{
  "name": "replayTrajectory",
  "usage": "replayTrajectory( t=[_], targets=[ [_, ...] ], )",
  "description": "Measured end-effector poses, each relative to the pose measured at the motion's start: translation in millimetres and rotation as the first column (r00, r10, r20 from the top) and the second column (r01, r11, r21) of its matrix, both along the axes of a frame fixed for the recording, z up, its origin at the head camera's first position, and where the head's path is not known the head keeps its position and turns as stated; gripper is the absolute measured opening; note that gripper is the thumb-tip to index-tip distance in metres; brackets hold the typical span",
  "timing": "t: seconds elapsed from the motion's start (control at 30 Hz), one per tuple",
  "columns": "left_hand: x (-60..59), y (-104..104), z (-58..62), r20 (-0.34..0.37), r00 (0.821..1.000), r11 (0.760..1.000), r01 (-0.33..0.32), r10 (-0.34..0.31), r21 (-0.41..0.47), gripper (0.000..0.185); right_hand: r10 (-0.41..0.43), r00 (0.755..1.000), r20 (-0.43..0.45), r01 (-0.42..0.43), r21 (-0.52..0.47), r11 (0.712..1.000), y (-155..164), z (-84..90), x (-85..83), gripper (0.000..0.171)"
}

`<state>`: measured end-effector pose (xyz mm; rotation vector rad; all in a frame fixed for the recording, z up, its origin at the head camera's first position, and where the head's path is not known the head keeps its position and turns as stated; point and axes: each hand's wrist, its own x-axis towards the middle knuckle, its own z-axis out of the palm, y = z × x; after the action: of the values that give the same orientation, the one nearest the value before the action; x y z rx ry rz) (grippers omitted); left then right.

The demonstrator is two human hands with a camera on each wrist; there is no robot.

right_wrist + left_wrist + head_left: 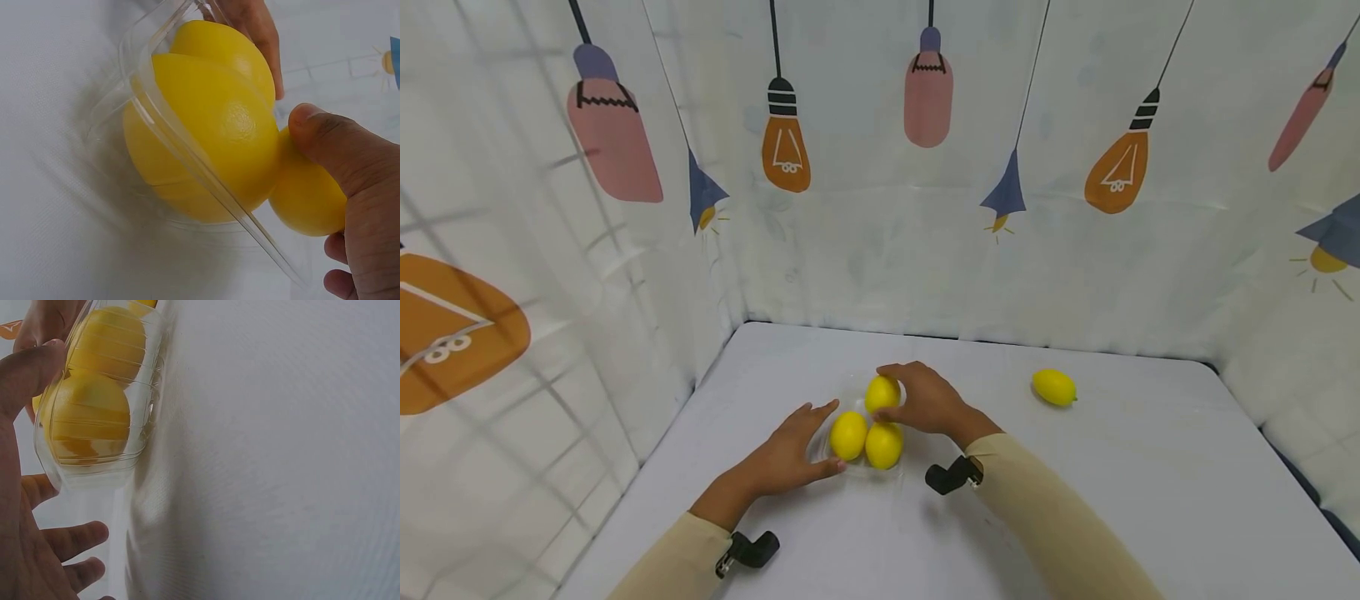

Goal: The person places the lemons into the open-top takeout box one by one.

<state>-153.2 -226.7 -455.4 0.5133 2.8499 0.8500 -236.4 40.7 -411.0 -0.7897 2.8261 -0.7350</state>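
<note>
Between the hands point(801, 450) point(928, 400), three lemons point(848, 436), one perhaps above clear tray point(94, 479)

Arms point(1060, 525) extended forward, left hand point(786, 455) with fingers spread, right hand point(929, 402) pinching, thumb opposite the fingers

From the near side you have room over the tabletop point(850, 550) between your sleeves point(1045, 517), up to the clear container point(94, 480), though the black wrist devices point(951, 477) jut inward and narrow that lane. Your left hand point(793, 450) bars the container's left side; your right hand point(928, 400), gripping the far lemon point(882, 393), bars its far right. The two nearer lemons point(848, 435) crowd the near part. Rightward you have a wide stretch, with a loose lemon point(1055, 387) standing in it; the curtain point(865, 267) closes the back.
</note>
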Motion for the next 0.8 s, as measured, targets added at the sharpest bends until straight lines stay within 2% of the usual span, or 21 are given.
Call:
replayTrajectory(
  t=[0.53, 0.8],
  targets=[
    [-1.4, 0, -1.1, 0.003, 1.000, 1.000, 0.007, -0.007, -0.001, 0.099, -0.020, 1.000, -0.015, 0.021, 0.061, 0.998, -10, -8.2, -4.0, 0.076],
    [-2.1, 0, -2.9, 0.004, 1.000, 1.000, 0.000, 0.000, -0.006, 0.098, -0.004, 0.999, -0.034, 0.006, 0.078, 0.997, -12, -11.2, -5.1, 0.072]
  ],
)
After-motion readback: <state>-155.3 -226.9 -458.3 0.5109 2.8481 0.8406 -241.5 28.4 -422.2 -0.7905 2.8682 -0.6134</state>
